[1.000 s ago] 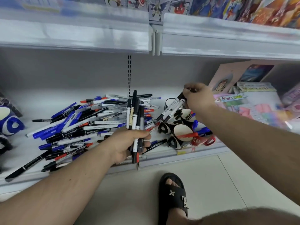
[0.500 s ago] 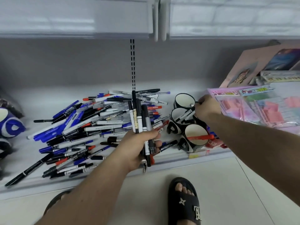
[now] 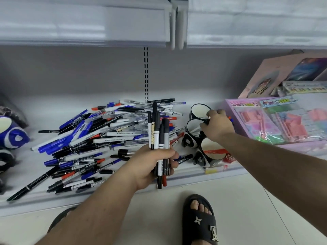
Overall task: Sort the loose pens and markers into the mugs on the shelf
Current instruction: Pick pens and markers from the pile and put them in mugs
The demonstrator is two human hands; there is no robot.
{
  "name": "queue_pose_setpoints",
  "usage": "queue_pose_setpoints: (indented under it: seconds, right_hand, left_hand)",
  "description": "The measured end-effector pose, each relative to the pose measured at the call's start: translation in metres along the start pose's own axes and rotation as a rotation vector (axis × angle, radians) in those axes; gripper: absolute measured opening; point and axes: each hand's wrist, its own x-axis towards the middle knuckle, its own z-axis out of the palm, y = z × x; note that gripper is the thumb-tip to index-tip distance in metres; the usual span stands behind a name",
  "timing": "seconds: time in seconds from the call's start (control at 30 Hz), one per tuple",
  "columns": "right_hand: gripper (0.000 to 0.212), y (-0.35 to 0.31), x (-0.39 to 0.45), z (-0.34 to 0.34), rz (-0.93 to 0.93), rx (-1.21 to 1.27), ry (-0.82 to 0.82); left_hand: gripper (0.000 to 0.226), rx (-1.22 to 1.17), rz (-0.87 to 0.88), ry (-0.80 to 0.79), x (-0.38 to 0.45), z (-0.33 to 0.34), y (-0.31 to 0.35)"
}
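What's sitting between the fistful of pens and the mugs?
In the head view, between the bundle of pens in the left hand and the mugs, a few loose markers lie on the shelf.

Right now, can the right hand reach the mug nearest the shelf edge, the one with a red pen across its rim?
Probably yes. The right hand is over the middle mug, just behind that front mug; nothing stands between them. The red pen partly covers the opening.

Even, cool light falls from above; my forearms cast only soft shadows. The upper shelf [image 3: 85, 23] edge smears with motion blur, and wide-angle distortion bends lines at the frame's edges.
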Motion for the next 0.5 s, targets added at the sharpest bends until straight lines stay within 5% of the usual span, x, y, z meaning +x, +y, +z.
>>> queue_pose_setpoints:
  seconds: [0.1,0.23,0.33,0.5]
  right_hand:
    - [0.020,-0.034,-0.017,-0.023,0.035,0.469,0.019]
    - [0.023,-0.077,-0.064,-0.043,0.052,1.084,-0.305]
    - [0.030,-0.088,-0.093,-0.045,-0.103,1.017,-0.462]
    - [0.003,-0.086,-0.110,-0.042,-0.219,0.984,-0.444]
  left_hand:
    - [0.005,-0.026,-0.023,-0.056,-0.006,0.000,0.004]
    - [0.024,-0.041,-0.040,-0.120,-0.013,-0.002,0.007]
    - [0.027,-0.044,-0.041,-0.136,-0.018,-0.005,0.009]
    - [0.031,0.000,-0.067,-0.117,-0.024,-0.011,0.010]
